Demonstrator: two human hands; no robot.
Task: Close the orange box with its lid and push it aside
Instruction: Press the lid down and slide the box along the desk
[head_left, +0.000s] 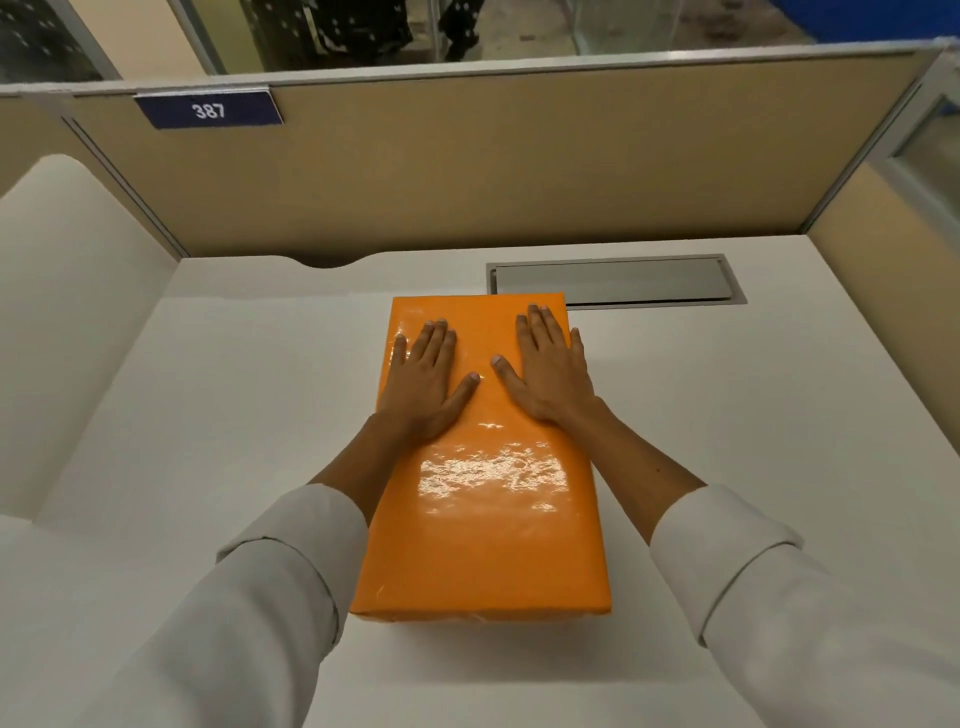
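An orange box (483, 519) with a glossy lid on top lies lengthwise in the middle of the white desk. The lid covers it fully and sits flush. My left hand (426, 382) rests flat on the far left part of the lid, fingers spread. Beside it, my right hand (545, 366) lies flat on the far right part of the lid, fingers apart and pointing away from me. Neither hand grips anything; the palms just press on the lid.
A grey metal cable hatch (623, 283) is set into the desk just behind the box on the right. Beige partition walls (467, 171) close off the back and right; a white panel (67, 312) stands at the left. White desk surface (234, 389) lies on both sides.
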